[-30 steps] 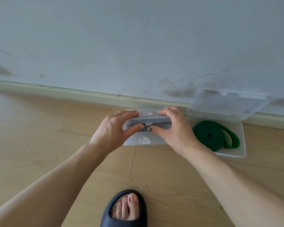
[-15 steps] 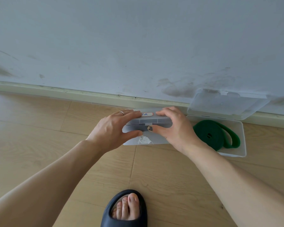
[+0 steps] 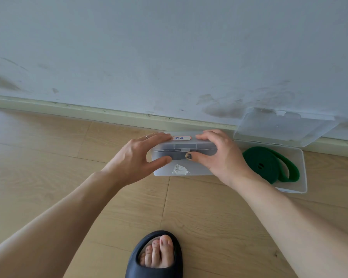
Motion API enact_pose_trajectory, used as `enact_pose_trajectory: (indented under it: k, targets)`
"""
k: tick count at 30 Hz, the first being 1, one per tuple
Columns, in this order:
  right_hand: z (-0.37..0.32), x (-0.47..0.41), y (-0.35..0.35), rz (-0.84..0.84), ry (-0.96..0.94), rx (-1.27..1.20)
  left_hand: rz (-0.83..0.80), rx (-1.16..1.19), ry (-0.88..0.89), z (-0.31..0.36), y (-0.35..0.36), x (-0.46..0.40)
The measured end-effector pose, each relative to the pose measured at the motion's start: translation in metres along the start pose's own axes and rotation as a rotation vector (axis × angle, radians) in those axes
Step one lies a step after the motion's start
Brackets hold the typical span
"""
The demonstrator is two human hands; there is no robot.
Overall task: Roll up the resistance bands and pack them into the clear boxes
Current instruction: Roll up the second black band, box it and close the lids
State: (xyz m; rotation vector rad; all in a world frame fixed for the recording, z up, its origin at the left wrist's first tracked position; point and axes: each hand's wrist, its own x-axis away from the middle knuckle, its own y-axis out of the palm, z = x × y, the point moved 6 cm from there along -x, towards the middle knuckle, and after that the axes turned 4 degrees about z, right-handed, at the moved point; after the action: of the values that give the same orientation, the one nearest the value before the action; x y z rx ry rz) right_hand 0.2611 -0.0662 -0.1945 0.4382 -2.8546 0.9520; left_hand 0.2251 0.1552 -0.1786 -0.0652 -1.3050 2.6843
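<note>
Closed box: your clear box (image 3: 184,157) sits on the wooden floor (image 3: 48,167) just in front of the skirting board (image 3: 68,109), lid down, with something dark showing through its front wall. I judge that to be a rolled band, though the plastic blurs it.
Left hand: your left hand (image 3: 137,157) spans the box's left end, fingers flat over the lid and thumb against the front wall. It clamps the box rather than lifting it, likely to steady it while the catch seats.
Right hand: your right hand (image 3: 219,155) mirrors it on the right end, fingers curled over the far lid edge, thumb pressing the front just below the small latch (image 3: 182,150). That squeeze reads as snapping the lid shut.
Box between hands: it lies directly between your palms, touching both.
Open box: a second clear box (image 3: 301,169) stands just beside your right wrist, its lid (image 3: 279,129) propped against the wall.
Green band: the green band (image 3: 269,167) lies inside it, coiled, with a loose loop toward the right. I judge it still wants tucking in before you close that lid.
</note>
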Motion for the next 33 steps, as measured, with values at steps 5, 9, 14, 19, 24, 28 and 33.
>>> enact_pose_trajectory:
  k: [5,9,14,19,24,28,33]
  targets:
    - [0.0,-0.003,-0.001,-0.017,0.042,-0.032,-0.12,0.008,0.027,-0.005,-0.006,-0.011]
    - [0.002,-0.003,-0.001,-0.011,0.053,-0.033,-0.071,-0.005,0.049,-0.003,-0.008,-0.011]
    - [-0.001,-0.003,-0.002,-0.021,0.058,-0.032,-0.024,0.004,0.042,-0.002,-0.008,-0.01]
    - [-0.001,-0.004,-0.002,-0.02,0.068,-0.031,-0.042,-0.399,0.155,0.011,0.001,-0.001]
    - [-0.004,-0.004,-0.001,0.004,0.058,-0.019,0.027,-0.704,0.256,0.033,0.016,0.0]
    - [-0.005,-0.005,-0.001,0.016,0.05,-0.004,0.072,-0.684,0.273,0.037,0.013,-0.009]
    - [-0.015,0.0,-0.001,-0.027,-0.084,0.272,0.06,-0.684,0.288,0.035,0.01,-0.011]
